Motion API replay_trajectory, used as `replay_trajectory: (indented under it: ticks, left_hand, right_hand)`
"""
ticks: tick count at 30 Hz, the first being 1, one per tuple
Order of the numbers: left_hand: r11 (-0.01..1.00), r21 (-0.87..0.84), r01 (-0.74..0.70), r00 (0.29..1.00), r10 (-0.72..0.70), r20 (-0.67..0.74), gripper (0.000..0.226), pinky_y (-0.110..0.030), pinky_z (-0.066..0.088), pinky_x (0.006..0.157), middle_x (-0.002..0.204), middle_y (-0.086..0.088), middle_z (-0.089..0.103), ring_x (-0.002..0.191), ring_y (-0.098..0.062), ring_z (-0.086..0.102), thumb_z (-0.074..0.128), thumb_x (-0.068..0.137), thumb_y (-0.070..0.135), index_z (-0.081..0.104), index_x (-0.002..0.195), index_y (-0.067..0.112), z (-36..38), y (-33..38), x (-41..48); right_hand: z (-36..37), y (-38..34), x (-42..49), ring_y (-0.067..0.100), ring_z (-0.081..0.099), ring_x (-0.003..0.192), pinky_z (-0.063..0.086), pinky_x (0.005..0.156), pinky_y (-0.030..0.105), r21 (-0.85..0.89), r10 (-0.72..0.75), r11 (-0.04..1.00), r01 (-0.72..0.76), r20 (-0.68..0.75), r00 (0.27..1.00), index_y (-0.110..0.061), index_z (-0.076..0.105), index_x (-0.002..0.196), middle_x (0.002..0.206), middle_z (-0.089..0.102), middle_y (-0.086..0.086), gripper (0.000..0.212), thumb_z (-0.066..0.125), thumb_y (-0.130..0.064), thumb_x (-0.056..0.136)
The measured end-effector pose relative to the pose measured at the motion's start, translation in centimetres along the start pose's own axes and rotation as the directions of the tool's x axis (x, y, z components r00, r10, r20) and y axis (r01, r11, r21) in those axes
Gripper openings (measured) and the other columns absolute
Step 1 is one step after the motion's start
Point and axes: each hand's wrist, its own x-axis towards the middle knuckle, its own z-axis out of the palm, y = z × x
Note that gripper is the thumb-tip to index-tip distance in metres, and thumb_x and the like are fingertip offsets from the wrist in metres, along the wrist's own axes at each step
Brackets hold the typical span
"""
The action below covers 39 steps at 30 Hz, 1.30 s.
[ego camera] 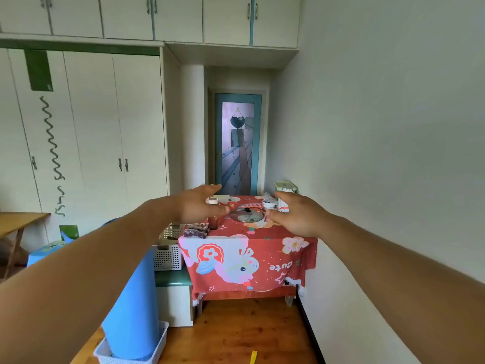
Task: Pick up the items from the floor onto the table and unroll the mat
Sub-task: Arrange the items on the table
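Hands are reaching out before me, left hand [199,203] and right hand [294,214] with fingers spread and empty, toward the tabletop [283,232]; rolled mat [133,298] is standing in a basket [105,354].

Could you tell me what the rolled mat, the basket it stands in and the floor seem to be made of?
The rolled mat looks like matte blue foam or rubber: smooth, no sheen or weave. The basket seems to be white moulded plastic, given its regular perforated walls. The floor appears to be glossy varnished wood, showing orange boards, grain and dark knots.
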Motion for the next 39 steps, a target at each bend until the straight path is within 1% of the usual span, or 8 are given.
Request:
replay_trajectory:
  ticks: [6, 11, 15, 20, 27, 32, 36, 39]
  left_hand:
    - [0.999, -0.049, 0.001, 1.000, 0.000, 0.025, 0.088, -0.045, 0.019, 0.117, 0.159, 0.005, 0.008, 0.144, -0.024, 0.018, 0.049, 0.074, 0.072, 0.011, 0.146, 0.039, 0.0, -3.3, 5.9]
    - [0.997, -0.052, -0.056, 0.993, 0.061, 0.097, 0.083, -0.047, 0.029, 0.113, 0.155, 0.003, 0.026, 0.137, -0.023, 0.034, 0.049, 0.075, 0.071, 0.021, 0.145, 0.036, 1.5, -4.1, 9.9]
    - [0.997, -0.067, -0.049, 0.993, 0.055, 0.101, 0.076, -0.047, 0.031, 0.112, 0.153, 0.003, 0.029, 0.136, -0.023, 0.036, 0.049, 0.081, 0.065, 0.022, 0.145, 0.035, 2.6, -3.7, 13.6]
    - [1.000, 0.003, -0.005, 0.998, 0.005, 0.055, 0.078, -0.047, 0.025, 0.115, 0.157, 0.001, 0.020, 0.141, -0.025, 0.027, 0.047, 0.082, 0.065, 0.018, 0.147, 0.033, 4.0, -1.9, 19.0]
    - [0.999, -0.029, 0.032, 0.999, -0.030, 0.037, 0.080, -0.047, 0.026, 0.115, 0.156, 0.002, 0.021, 0.140, -0.026, 0.029, 0.049, 0.079, 0.068, 0.021, 0.145, 0.034, 5.4, 1.0, 26.7]
    - [1.000, -0.021, 0.014, 0.994, -0.012, 0.105, 0.068, -0.043, 0.027, 0.115, 0.153, 0.002, 0.030, 0.138, -0.023, 0.033, 0.046, 0.087, 0.058, 0.023, 0.145, 0.032, 7.6, 0.9, 30.5]
    - [1.000, -0.012, 0.004, 0.994, -0.003, 0.111, 0.067, -0.037, 0.024, 0.111, 0.157, 0.002, 0.021, 0.141, -0.025, 0.025, 0.046, 0.091, 0.051, 0.013, 0.147, 0.035, 9.2, 0.1, 33.0]
    - [0.997, -0.072, 0.019, 0.988, -0.008, 0.154, 0.069, -0.040, 0.028, 0.114, 0.155, 0.005, 0.024, 0.139, -0.024, 0.031, 0.050, 0.086, 0.056, 0.018, 0.145, 0.041, 11.7, -1.9, 34.7]
  right_hand:
    - [2.3, 1.1, 4.9, 0.026, 0.041, 0.130, 0.036, 0.096, 0.033, 0.024, 0.043, 0.999, -0.043, -0.018, 0.999, -0.028, 0.031, 0.143, 0.149, 0.037, 0.002, 0.065, 0.047, -0.058, 0.088]
    - [4.1, 3.6, 8.4, 0.028, 0.036, 0.135, 0.035, 0.105, 0.039, 0.013, 0.088, 0.996, -0.089, 0.014, 0.996, -0.030, 0.023, 0.146, 0.153, 0.030, 0.003, 0.070, 0.045, -0.062, 0.087]
    - [4.5, 6.2, 11.5, 0.027, 0.037, 0.134, 0.035, 0.102, 0.035, 0.029, 0.066, 0.997, -0.067, 0.023, 0.998, -0.030, 0.025, 0.146, 0.153, 0.031, 0.003, 0.070, 0.047, -0.060, 0.086]
    - [4.2, 11.2, 15.8, 0.023, 0.050, 0.116, 0.035, 0.082, 0.028, 0.059, -0.002, 0.998, 0.001, 0.020, 1.000, -0.030, 0.041, 0.136, 0.141, 0.047, 0.001, 0.058, 0.051, -0.056, 0.085]
    - [3.7, 18.7, 22.0, 0.012, 0.050, 0.087, 0.038, 0.070, 0.027, 0.071, 0.004, 0.997, -0.009, 0.072, 0.997, -0.037, 0.046, 0.124, 0.119, 0.060, -0.005, 0.050, 0.052, -0.061, 0.080]
    - [5.7, 22.5, 25.0, 0.022, 0.052, 0.111, 0.036, 0.078, 0.027, 0.027, 0.038, 0.999, -0.041, 0.092, 0.995, -0.029, 0.035, 0.140, 0.141, 0.046, 0.003, 0.068, 0.050, -0.062, 0.082]
    - [8.4, 24.3, 26.8, 0.011, 0.046, 0.091, 0.037, 0.073, 0.026, 0.071, 0.030, 0.997, -0.036, 0.080, 0.996, -0.032, 0.046, 0.123, 0.128, 0.054, -0.002, 0.051, 0.052, -0.061, 0.081]
    - [11.9, 25.7, 27.9, 0.018, 0.050, 0.110, 0.042, 0.088, 0.031, 0.105, 0.062, 0.992, -0.075, 0.125, 0.990, -0.027, 0.044, 0.128, 0.134, 0.051, 0.000, 0.058, 0.053, -0.061, 0.081]
